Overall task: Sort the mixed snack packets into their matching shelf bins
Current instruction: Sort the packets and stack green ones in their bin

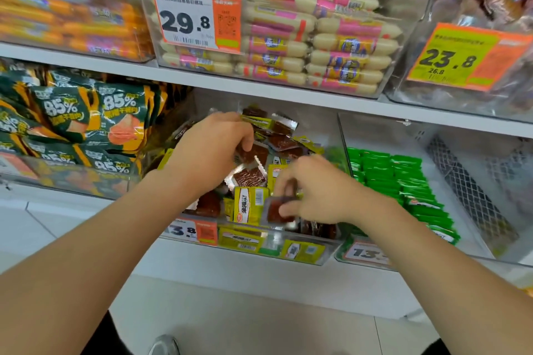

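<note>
Head view: Two hands work in one clear middle bin (328,251) on the lower shelf. The left hand (213,150) pinches a brown packet (253,154); its fingertips are hidden. The right hand (311,190) pinches a red-brown packet (277,212) at the bin front. Loose yellow packets (249,204) are too jumbled to count. Green packets (403,179) fill the right neighbouring bin, its price tag partly cut off.

We are seeing a big orange price tag (197,18) reading 29.8 and a green and orange one (464,57) reading 23.8. A white floor (259,331) is showing below, with a shoe (164,346) poking in.
</note>
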The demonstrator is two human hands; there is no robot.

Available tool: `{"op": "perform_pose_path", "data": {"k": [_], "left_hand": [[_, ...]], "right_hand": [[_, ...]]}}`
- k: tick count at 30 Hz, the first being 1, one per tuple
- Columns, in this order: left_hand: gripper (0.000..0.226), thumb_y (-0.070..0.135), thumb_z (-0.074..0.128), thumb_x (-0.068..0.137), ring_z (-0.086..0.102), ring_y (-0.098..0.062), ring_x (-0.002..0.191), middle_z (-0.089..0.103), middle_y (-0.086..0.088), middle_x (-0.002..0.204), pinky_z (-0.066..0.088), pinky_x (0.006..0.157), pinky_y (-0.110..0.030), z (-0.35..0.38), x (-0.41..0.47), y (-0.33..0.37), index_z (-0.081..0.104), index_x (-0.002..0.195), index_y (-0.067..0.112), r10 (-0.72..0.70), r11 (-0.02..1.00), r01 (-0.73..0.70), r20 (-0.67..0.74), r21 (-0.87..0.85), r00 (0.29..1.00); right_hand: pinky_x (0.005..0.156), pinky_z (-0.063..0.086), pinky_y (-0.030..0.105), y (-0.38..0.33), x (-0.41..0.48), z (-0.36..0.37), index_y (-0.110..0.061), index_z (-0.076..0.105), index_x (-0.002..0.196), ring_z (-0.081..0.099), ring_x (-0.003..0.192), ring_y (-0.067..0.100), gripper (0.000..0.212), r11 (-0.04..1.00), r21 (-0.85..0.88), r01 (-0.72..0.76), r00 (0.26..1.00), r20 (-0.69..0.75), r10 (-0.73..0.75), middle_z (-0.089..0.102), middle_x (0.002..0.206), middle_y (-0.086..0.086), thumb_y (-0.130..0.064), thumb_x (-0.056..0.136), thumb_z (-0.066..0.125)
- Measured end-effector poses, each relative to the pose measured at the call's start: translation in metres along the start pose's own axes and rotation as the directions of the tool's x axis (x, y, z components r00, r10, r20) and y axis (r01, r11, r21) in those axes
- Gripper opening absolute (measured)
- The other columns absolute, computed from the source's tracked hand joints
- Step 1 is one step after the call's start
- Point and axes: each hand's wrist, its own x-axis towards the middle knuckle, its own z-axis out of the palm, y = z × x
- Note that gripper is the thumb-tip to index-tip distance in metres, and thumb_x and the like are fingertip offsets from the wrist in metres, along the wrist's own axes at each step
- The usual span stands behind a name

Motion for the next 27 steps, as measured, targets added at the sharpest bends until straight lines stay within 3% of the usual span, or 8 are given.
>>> {"op": "perform_pose_path", "data": {"k": [2,5,8,12,15,18,21,27], "left_hand": [[0.052,-0.010,0.065,0.077,0.064,-0.025,0.101,0.067,0.004,0.111,0.055,0.079,-0.043,-0.001,-0.002,0.000,0.067,0.108,0.032,-0.047,0.995,0.037,0.103,0.096,0.994],[0.056,0.002,0.072,0.078,0.062,-0.021,0.107,0.065,0.008,0.119,0.044,0.080,-0.034,-0.001,-0.007,-0.002,0.059,0.122,0.035,-0.062,0.988,0.026,0.229,0.155,0.971],[0.052,0.029,0.078,0.077,0.056,-0.015,0.098,0.061,0.013,0.117,0.043,0.079,-0.036,-0.004,-0.010,-0.006,0.054,0.124,0.034,-0.050,0.994,0.024,0.257,0.103,0.965],[0.071,0.058,0.085,0.073,0.058,-0.016,0.112,0.062,0.015,0.122,0.046,0.095,-0.044,0.000,-0.011,-0.007,0.047,0.129,0.037,-0.052,0.994,0.025,0.270,0.104,0.961],[0.060,0.054,0.079,0.084,0.056,-0.022,0.120,0.064,0.010,0.128,0.039,0.103,-0.046,0.004,-0.006,-0.009,0.050,0.132,0.035,-0.053,0.990,0.024,0.212,0.138,0.976],[0.044,0.049,0.068,0.095,0.053,-0.025,0.124,0.064,0.006,0.131,0.038,0.104,-0.048,0.006,-0.004,-0.011,0.056,0.134,0.033,-0.050,0.990,0.023,0.190,0.140,0.981],[0.030,0.042,0.056,0.103,0.055,-0.030,0.115,0.063,-0.003,0.125,0.045,0.093,-0.050,0.005,-0.003,-0.014,0.067,0.126,0.026,-0.067,0.990,0.058,0.059,0.130,0.996],[0.036,0.009,0.059,0.098,0.063,-0.038,0.092,0.064,-0.011,0.106,0.052,0.075,-0.052,0.006,-0.001,-0.022,0.049,0.131,0.017,-0.174,0.985,0.175,-0.102,0.000,0.979]], "right_hand": [[0.070,0.043,0.015,0.001,-0.001,-0.006,-0.029,0.073,0.087,0.059,0.077,-0.012,0.014,0.988,0.157,0.007,0.978,-0.206,0.026,0.065,0.075,-0.020,-0.030,0.083,0.086],[0.069,0.043,0.011,0.002,0.001,-0.009,-0.028,0.070,0.091,0.054,0.074,-0.010,0.018,0.997,0.083,0.008,0.896,-0.444,0.030,0.059,0.082,-0.020,-0.015,0.086,0.082],[0.088,0.057,0.041,0.000,0.004,-0.006,-0.031,0.073,0.109,0.064,0.098,0.014,0.042,0.991,-0.094,-0.097,0.969,-0.237,0.072,0.067,0.112,-0.004,0.002,0.082,0.071],[0.095,0.053,0.041,-0.009,0.005,-0.009,-0.033,0.076,0.108,0.062,0.108,0.022,0.040,0.974,-0.190,-0.121,0.972,-0.220,0.078,0.068,0.114,-0.004,-0.007,0.079,0.067],[0.087,0.057,0.042,-0.009,0.006,-0.007,-0.034,0.071,0.102,0.062,0.104,0.019,0.025,0.990,-0.097,-0.099,0.957,-0.283,0.068,0.064,0.110,-0.007,-0.021,0.081,0.076],[0.088,0.057,0.043,-0.007,0.009,0.000,-0.029,0.065,0.126,0.062,0.110,0.023,0.051,0.977,-0.172,-0.123,0.983,-0.154,0.096,0.066,0.120,-0.001,-0.046,0.081,0.082],[0.088,0.055,0.043,-0.003,0.015,0.002,-0.023,0.061,0.127,0.064,0.106,0.029,0.062,0.957,-0.241,-0.158,0.981,-0.149,0.125,0.069,0.114,0.003,-0.049,0.076,0.086],[0.087,0.053,0.043,0.000,0.014,-0.001,-0.027,0.071,0.118,0.064,0.109,0.034,0.029,0.982,-0.040,-0.187,0.935,-0.315,0.165,0.074,0.107,0.004,-0.042,0.094,0.073]]}}
